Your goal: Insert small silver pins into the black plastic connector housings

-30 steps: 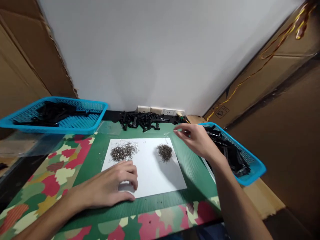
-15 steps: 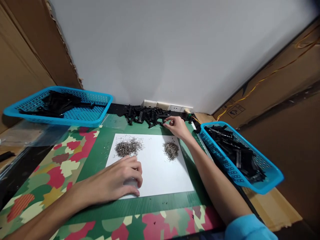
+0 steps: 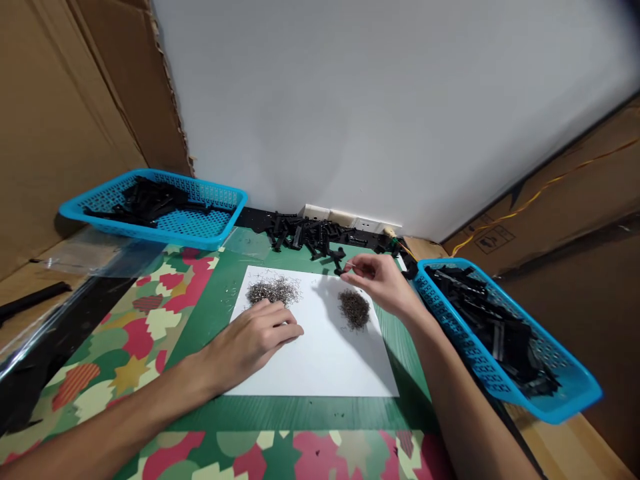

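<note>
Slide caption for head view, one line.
Left hand by a pile of tiny metallic pieces on a flat white sheet; right hand at a small black part near a second pile.

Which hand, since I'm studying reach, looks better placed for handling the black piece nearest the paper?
Probably the right hand: it is close beside that black piece, though any grip is unclear. The left hand is farther off, over the white paper beside the left metallic pile.
</note>
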A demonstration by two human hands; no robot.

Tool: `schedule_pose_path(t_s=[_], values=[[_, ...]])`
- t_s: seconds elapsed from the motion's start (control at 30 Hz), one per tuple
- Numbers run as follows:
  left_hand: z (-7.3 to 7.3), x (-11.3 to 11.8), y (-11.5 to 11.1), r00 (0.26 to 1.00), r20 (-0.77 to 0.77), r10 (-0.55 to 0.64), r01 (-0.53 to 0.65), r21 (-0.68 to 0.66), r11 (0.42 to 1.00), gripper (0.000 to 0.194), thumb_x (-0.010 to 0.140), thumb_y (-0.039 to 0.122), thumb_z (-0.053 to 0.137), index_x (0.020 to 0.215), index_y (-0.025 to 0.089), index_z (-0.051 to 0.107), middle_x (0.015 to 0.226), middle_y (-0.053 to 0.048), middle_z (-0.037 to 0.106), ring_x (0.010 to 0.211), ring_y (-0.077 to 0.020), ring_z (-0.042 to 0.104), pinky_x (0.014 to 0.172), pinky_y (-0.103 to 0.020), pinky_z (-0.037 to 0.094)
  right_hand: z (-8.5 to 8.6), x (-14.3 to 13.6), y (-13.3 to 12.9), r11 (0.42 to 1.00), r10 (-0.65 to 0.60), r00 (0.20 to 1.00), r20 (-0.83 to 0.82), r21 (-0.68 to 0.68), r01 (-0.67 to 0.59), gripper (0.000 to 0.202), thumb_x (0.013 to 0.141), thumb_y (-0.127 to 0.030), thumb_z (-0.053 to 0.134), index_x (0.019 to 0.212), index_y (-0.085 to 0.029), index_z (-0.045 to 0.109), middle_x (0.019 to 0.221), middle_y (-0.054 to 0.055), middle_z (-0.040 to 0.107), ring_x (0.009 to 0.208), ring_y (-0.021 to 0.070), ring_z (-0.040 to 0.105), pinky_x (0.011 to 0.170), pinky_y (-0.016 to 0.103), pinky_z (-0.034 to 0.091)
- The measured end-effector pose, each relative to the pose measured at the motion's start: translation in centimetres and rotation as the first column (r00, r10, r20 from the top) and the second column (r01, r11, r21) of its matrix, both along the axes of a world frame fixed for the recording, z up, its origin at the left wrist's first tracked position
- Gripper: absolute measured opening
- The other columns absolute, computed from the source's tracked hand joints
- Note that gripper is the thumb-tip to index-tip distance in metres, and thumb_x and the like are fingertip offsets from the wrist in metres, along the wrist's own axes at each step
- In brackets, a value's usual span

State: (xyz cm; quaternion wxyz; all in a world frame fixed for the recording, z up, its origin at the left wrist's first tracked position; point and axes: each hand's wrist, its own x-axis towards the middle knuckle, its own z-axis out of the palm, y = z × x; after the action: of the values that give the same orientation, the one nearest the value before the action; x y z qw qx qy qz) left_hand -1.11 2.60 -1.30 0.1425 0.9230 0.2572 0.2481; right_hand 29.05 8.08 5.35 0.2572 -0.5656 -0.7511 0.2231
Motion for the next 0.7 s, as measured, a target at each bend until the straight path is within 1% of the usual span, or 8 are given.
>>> schedule_pose_path(t_s=[0.1, 0.17, 0.27, 0.33, 0.43, 0.53, 0.6, 0.7], values=[[0.6, 0.1, -0.2, 0.978, 0.164, 0.129, -0.117, -0.081, 0.99, 0.028, 0.106, 0.011, 0.052, 0.123, 0.02, 0.072, 0.109, -0.007, 0.078, 0.098, -0.0224, 0.069, 0.087, -0.038, 0.048, 0.4, -1.3, -1.9, 0.998, 0.053, 0.989, -0.135, -0.03, -0.057, 0.018, 0.093, -0.035, 0.072, 0.092, -0.016, 0.071, 0.071, -0.003, 0.05, 0.067, 0.0129, 0.043, 0.062, 0.028, 0.035], [1.5, 0.1, -0.3, 0.93, 0.265, 0.257, -0.189, -0.255, 0.948, 0.028, 0.108, 0.021, 0.052, 0.126, 0.022, 0.073, 0.113, -0.008, 0.079, 0.103, -0.0237, 0.07, 0.093, -0.04, 0.051, 0.2, -2.3, -2.9, 0.998, 0.058, 0.977, -0.206, 0.009, -0.057, 0.018, 0.093, -0.035, 0.074, 0.092, -0.017, 0.072, 0.072, -0.002, 0.052, 0.067, 0.013, 0.044, 0.062, 0.028, 0.036], [2.8, 0.2, -0.5, 0.856, 0.289, 0.428, -0.173, -0.621, 0.765, 0.031, 0.107, 0.039, 0.057, 0.126, 0.024, 0.076, 0.118, -0.008, 0.08, 0.111, -0.0262, 0.071, 0.096, -0.039, 0.054, -0.6, -3.9, -4.3, 0.987, 0.117, 0.964, -0.237, 0.135, -0.087, 0.014, 0.095, -0.033, 0.075, 0.094, -0.019, 0.074, 0.074, -0.001, 0.058, 0.066, 0.013, 0.047, 0.061, 0.028, 0.037], [3.1, 0.4, -0.5, 0.834, 0.312, 0.456, -0.059, -0.77, 0.635, 0.039, 0.103, 0.047, 0.062, 0.13, 0.023, 0.074, 0.119, -0.009, 0.079, 0.107, -0.0265, 0.072, 0.093, -0.037, 0.055, -1.3, -5.1, -5.1, 0.96, 0.216, 0.95, -0.225, 0.226, -0.165, 0.007, 0.097, -0.028, 0.074, 0.097, -0.021, 0.075, 0.077, 0.0, 0.062, 0.067, 0.0132, 0.05, 0.062, 0.028, 0.038], [2.9, 0.9, -0.6, 0.783, 0.433, 0.446, 0.145, -0.825, 0.546, 0.045, 0.098, 0.047, 0.07, 0.135, 0.021, 0.071, 0.119, -0.01, 0.076, 0.094, -0.0216, 0.068, 0.083, -0.031, 0.054, -1.9, -6.6, -6.0, 0.898, 0.348, 0.917, -0.193, 0.35, -0.267, 0.006, 0.098, -0.019, 0.072, 0.1, -0.023, 0.075, 0.074, -0.001, 0.06, 0.068, 0.0141, 0.053, 0.065, 0.029, 0.041], [2.7, 1.3, -0.6, 0.704, 0.482, 0.522, 0.178, -0.831, 0.527, 0.042, 0.099, 0.046, 0.069, 0.132, 0.019, 0.07, 0.103, -0.007, 0.073, 0.078, -0.0151, 0.058, 0.069, -0.025, 0.046, -1.7, -7.0, -6.5, 0.862, 0.386, 0.905, -0.18, 0.42, -0.284, 0.011, 0.098, -0.016, 0.07, 0.104, -0.024, 0.075, 0.072, -0.002, 0.06, 0.068, 0.0151, 0.054, 0.069, 0.031, 0.043], [2.8, 1.3, -0.6, 0.651, 0.483, 0.586, 0.164, -0.843, 0.512, 0.039, 0.103, 0.046, 0.063, 0.13, 0.018, 0.07, 0.092, -0.004, 0.067, 0.075, -0.014, 0.053, 0.066, -0.024, 0.041, -1.2, -6.8, -6.5, 0.894, 0.332, 0.923, -0.194, 0.377, -0.242, 0.008, 0.099, -0.02, 0.07, 0.104, -0.023, 0.075, 0.074, -0.001, 0.064, 0.069, 0.0152, 0.056, 0.069, 0.031, 0.044], [3.0, 0.9, -0.4, 0.581, 0.485, 0.654, 0.148, -0.853, 0.501, 0.037, 0.106, 0.044, 0.057, 0.128, 0.017, 0.07, 0.086, -0.002, 0.058, 0.077, -0.0143, 0.049, 0.068, -0.024, 0.038, -0.8, -6.3, -6.3, 0.966, 0.24, 0.957, -0.166, 0.143, -0.217, 0.009, 0.101, -0.024, 0.068, 0.097, -0.023, 0.076, 0.08, 0.001, 0.069, 0.071, 0.0149, 0.06, 0.068, 0.03, 0.045]])
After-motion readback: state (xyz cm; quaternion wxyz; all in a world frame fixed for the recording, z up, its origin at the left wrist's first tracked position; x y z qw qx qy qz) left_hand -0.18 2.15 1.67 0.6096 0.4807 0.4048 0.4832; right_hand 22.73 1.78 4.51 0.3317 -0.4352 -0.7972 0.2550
